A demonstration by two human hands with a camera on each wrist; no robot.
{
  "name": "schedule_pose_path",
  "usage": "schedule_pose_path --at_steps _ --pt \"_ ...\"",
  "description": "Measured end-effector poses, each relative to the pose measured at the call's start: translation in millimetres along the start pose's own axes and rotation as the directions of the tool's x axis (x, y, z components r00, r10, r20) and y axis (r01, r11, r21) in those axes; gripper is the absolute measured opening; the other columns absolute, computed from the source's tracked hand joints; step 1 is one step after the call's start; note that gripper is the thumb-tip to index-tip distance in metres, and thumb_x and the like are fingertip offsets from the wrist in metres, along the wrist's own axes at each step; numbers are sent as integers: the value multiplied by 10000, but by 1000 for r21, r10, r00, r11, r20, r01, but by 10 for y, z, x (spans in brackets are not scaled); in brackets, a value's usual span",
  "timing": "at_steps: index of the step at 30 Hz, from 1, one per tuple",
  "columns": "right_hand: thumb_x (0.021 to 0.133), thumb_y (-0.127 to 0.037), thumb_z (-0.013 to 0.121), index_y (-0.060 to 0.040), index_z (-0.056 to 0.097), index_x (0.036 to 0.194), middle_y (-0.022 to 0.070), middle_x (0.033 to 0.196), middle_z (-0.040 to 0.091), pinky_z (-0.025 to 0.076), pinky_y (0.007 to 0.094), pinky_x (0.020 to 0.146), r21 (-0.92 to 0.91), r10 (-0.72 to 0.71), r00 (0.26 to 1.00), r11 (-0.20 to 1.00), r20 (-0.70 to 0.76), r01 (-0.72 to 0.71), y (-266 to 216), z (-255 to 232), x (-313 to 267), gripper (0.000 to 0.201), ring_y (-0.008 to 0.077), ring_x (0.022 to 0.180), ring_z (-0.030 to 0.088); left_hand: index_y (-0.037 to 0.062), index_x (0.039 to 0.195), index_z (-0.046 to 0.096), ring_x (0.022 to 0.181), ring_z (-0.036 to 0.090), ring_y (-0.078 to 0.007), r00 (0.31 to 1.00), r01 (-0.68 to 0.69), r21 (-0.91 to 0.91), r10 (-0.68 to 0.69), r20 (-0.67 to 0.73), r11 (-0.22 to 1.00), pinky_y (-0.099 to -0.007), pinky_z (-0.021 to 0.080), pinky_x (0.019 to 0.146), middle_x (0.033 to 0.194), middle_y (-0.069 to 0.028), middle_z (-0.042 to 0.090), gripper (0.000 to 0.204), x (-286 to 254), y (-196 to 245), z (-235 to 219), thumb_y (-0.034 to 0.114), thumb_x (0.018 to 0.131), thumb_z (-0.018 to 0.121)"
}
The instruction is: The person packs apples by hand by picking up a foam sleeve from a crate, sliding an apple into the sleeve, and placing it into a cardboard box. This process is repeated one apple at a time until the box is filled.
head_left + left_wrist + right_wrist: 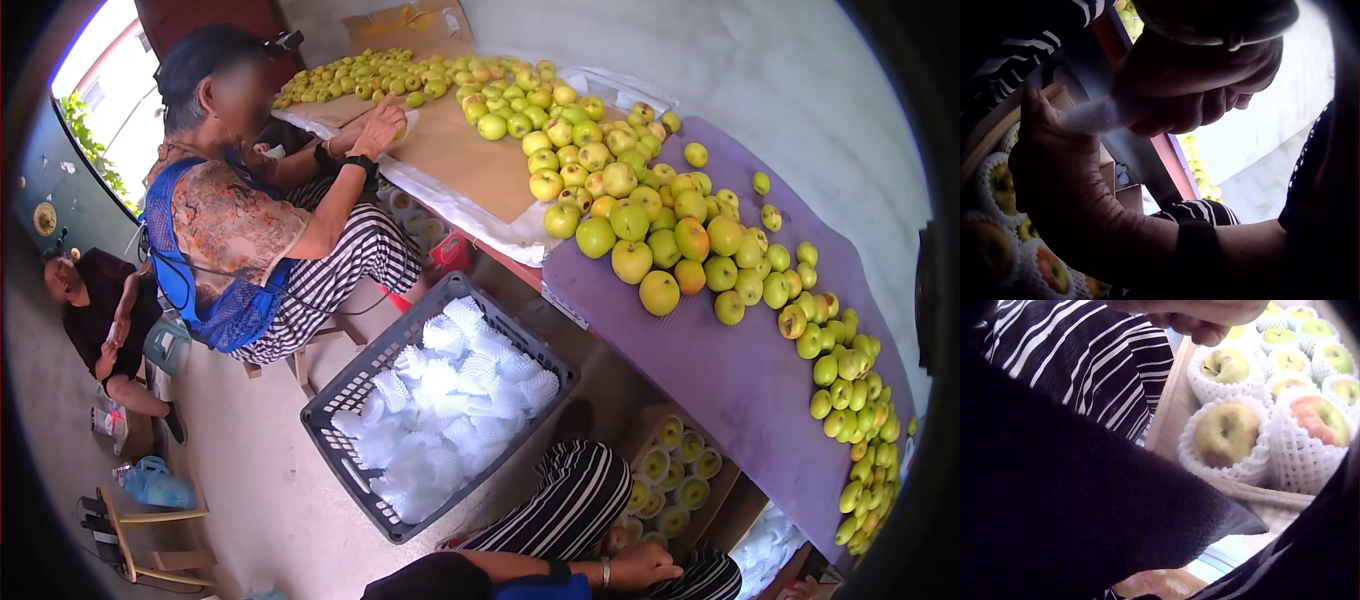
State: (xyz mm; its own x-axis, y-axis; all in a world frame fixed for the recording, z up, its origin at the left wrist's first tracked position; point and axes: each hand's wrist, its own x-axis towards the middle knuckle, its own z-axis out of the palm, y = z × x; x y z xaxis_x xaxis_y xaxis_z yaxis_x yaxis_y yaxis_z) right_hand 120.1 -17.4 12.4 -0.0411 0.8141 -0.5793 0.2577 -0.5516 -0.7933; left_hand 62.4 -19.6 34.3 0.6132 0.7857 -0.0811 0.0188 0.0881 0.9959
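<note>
My left hand (645, 566), with a bracelet at its wrist, is low in the head view over striped trousers. In the left wrist view that hand's fingers curl round one end of a white foam net (1100, 115), its texture blurred. Facing it, my right hand (1066, 175) with a black wristband pinches the other end between thumb and fingers. Beside the hands is a cardboard box (1169, 415) of apples, each in a white foam net. Its nearest apples (1225, 434) show stem side up. A hand's curled fingertips (1207, 334) hang at the top of the right wrist view.
A black crate (345, 490) full of white foam nets stands on the floor. Loose green-yellow apples (690, 240) spread along the purple-covered table (690, 370). Another person (240, 200) sits at its brown-papered part; a second person (110, 320) sits farther left, near a small wooden stool (150, 517).
</note>
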Motion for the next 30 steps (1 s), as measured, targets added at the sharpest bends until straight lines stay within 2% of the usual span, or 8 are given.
schedule_pose_path --at_steps 8,17,18,19,21,25,27,30 --pt "667 -249 651 3 555 868 136 813 599 456 340 639 -9 -16 999 1000 -38 16 -15 4 -3 336 251 802 587 6 551 475 436 421 -220 999 -49 28 49 1 998 -362 334 472 479 -121 441 438 69 -63 -9 363 805 494" --pt "646 -275 674 4 574 841 143 774 614 466 351 608 -14 -155 976 988 -155 155 152 -9 -122 355 263 771 604 19 648 503 539 412 -92 992 100 -98 -108 -70 990 -280 377 526 544 -24 465 409 114 -85 -114 392 816 488" --pt "643 -278 676 4 577 838 144 770 616 468 352 604 -17 -188 964 982 -188 188 196 -16 -123 357 264 768 606 66 606 446 551 345 -38 983 -64 -327 3 -182 943 -209 329 483 566 58 380 329 96 -10 -143 294 837 499" --pt "641 -281 679 5 579 835 145 765 617 469 354 601 -25 -231 943 973 -238 231 242 -21 -110 360 265 764 607 75 684 486 592 381 -34 966 57 -441 -160 -201 896 -193 347 518 630 59 420 237 67 147 -237 258 834 492" --pt "636 -287 684 5 583 829 146 757 621 471 356 594 -78 -297 894 954 -336 288 250 -25 -31 364 268 757 611 64 837 518 688 481 -76 992 -118 -661 61 -108 741 -216 396 611 739 1 512 162 94 -3 -431 198 849 427" --pt "641 -292 682 12 604 830 188 764 612 461 360 621 -379 -252 896 919 -366 104 140 -135 -146 367 320 768 599 43 1085 470 909 482 -128 978 -130 -561 12 -208 818 -267 373 820 986 -48 507 312 -3 207 -628 159 798 512" --pt "642 -284 678 17 606 825 196 757 609 457 360 630 -262 -246 877 954 -412 145 204 -198 -204 360 308 748 603 42 1048 491 850 482 -99 979 -56 -538 -60 -196 841 -237 383 714 933 -30 532 297 -56 204 -688 140 773 547" --pt "634 -289 664 17 596 874 213 795 599 452 369 663 -407 33 977 906 -209 -117 80 -262 -253 395 317 745 591 52 999 514 750 489 -71 988 -12 -505 -68 -140 863 -208 376 622 850 -6 552 250 -109 151 -719 119 762 556"
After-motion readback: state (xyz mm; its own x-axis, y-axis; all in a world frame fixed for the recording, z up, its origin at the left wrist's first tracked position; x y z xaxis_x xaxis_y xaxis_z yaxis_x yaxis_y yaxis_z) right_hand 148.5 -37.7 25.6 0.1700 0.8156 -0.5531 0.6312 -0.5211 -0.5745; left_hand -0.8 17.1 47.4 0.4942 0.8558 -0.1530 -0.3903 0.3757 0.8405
